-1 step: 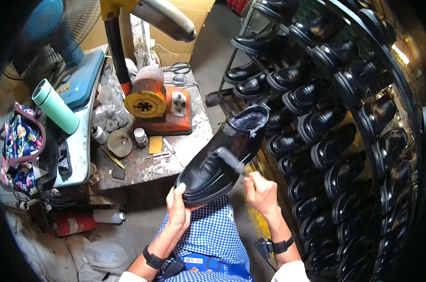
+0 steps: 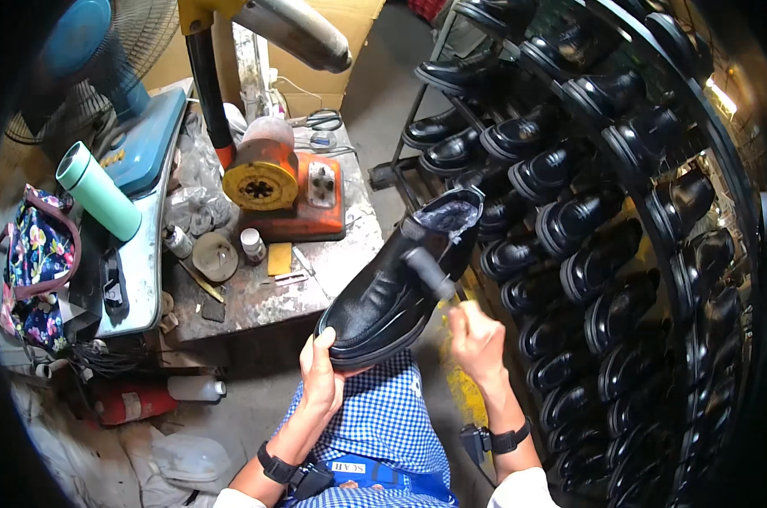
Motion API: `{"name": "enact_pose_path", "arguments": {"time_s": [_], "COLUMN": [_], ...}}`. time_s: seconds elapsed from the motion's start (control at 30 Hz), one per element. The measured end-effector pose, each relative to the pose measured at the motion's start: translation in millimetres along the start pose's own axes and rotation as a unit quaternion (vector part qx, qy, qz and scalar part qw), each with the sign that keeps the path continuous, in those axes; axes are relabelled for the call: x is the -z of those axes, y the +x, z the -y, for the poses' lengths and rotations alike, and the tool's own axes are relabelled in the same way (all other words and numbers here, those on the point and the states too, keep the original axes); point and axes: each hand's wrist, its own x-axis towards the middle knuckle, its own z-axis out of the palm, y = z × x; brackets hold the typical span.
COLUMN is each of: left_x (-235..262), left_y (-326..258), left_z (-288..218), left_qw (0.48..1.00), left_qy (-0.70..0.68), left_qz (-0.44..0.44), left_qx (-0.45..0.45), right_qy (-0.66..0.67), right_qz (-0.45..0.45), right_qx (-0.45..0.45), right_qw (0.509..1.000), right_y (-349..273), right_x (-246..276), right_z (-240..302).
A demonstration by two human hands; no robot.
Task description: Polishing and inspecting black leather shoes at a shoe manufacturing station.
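Observation:
My left hand grips the toe end of a black leather slip-on shoe, thumb on the upper and fingers under the sole. The shoe is held tilted above my lap, its toe towards me, with wrinkled greyish material showing inside the opening. My right hand is closed round the handle of a small hammer-like tool with a grey cylindrical head. That head is smeared by motion and overlaps the side of the shoe near its opening; whether it touches the leather I cannot tell.
Many black shoes fill a rack on the right. At the left, a worn bench bears an orange machine, a round dish, small bottles and scissors. A mint bottle and floral bag are farther left.
My right hand and the hammer-like tool have shifted slightly to the right, and the tool's head sits a little farther up the shoe. The left hand and shoe stay nearly still.

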Motion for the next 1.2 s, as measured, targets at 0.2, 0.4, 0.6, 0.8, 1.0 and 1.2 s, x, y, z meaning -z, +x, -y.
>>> {"name": "enact_pose_path", "arguments": {"time_s": [0.2,0.4,0.6,0.8,1.0,1.2], "left_x": [7,-1,21,38,41,65], "left_y": [1,2,-7,-5,-1,-6], "left_z": [12,14,31,51,38,16], "left_qw": [1.0,1.0,0.921,0.878,0.824,0.768], "left_qy": [-0.004,0.0,0.283,0.28,0.333,0.435], "left_qz": [-0.023,-0.017,-0.013,0.036,0.097,0.146], "left_qx": [0.015,-0.007,-0.268,-0.385,-0.448,-0.447], "right_qy": [-0.009,-0.009,0.485,0.457,0.518,0.272], "right_qz": [0.002,0.036,-0.295,-0.263,-0.24,-0.053], "right_qx": [0.015,0.089,-0.356,-0.431,-0.336,-0.276], "right_qw": [1.0,0.995,0.742,0.732,0.749,0.92], "right_y": [-13,-29,-43,-73,-59,-52], "right_x": [-5,-10,7,-14,-5,42], "right_z": [-9,-23,-68,-70,-40,-51]}}
